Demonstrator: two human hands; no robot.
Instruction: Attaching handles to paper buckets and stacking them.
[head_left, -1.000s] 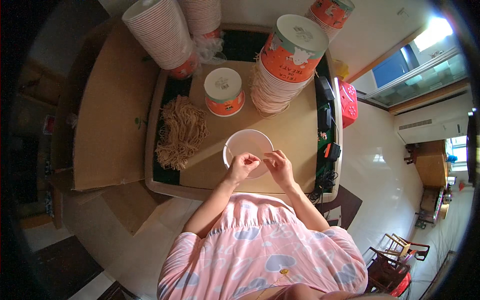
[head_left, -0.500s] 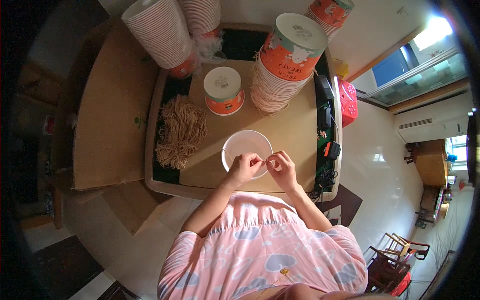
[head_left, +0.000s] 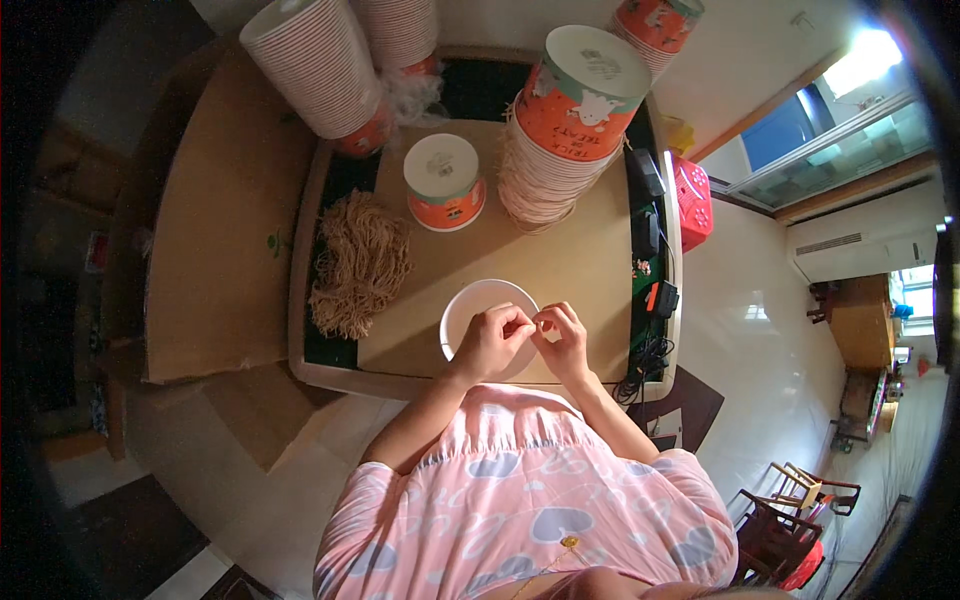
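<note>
A white-lined paper bucket (head_left: 485,296) sits at the table's near edge, its mouth facing me. My left hand (head_left: 492,340) is closed over its right part, thumb and forefinger pinched together. Beside it my right hand (head_left: 562,342) is also closed in a pinch, its fingertips nearly meeting the left ones at the bucket's right rim. Whatever the fingertips hold is too small to make out. Left of the bucket lies a heap of tan twisted cords (head_left: 358,262). Beyond it, a single orange-and-green bucket (head_left: 443,182) stands upside down.
A tall stack of upside-down buckets (head_left: 578,112), with cords hanging around it, stands at the back right. More stacked buckets (head_left: 310,68) rise at the back left. Black adapters and cables (head_left: 648,362) line the table's right edge. A large cardboard box (head_left: 215,230) is at the left.
The bucket has shifted slightly toward me and its far rim sits lower in view. My left hand has turned a little, and both hands remain pinched close together.
</note>
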